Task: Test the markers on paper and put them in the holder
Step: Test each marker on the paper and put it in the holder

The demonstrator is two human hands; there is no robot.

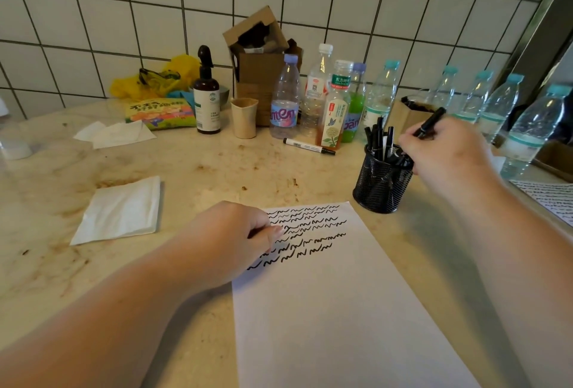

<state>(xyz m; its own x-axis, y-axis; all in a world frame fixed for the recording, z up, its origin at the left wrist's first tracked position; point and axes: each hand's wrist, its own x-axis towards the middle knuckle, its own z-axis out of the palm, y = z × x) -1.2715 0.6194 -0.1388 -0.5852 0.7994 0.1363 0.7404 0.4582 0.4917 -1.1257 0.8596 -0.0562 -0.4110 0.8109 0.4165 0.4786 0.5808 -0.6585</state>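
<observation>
A white sheet of paper (335,310) lies on the counter, its top part covered with rows of black squiggles. My left hand (235,239) rests as a loose fist on the sheet's top left corner; I cannot tell if anything is in it. A black mesh holder (381,186) stands just beyond the sheet's top right corner with several black markers upright in it. My right hand (446,155) hovers over the holder's right rim, gripping a black marker (431,122) that sticks up and away. A white marker with a black cap (308,146) lies flat behind the paper.
Several plastic bottles (285,99) line the back, with a brown spray bottle (206,96), a beige cup (244,118) and a cardboard box (257,56). Folded napkins (121,211) lie left. A second scribbled sheet (552,198) sits at the right edge.
</observation>
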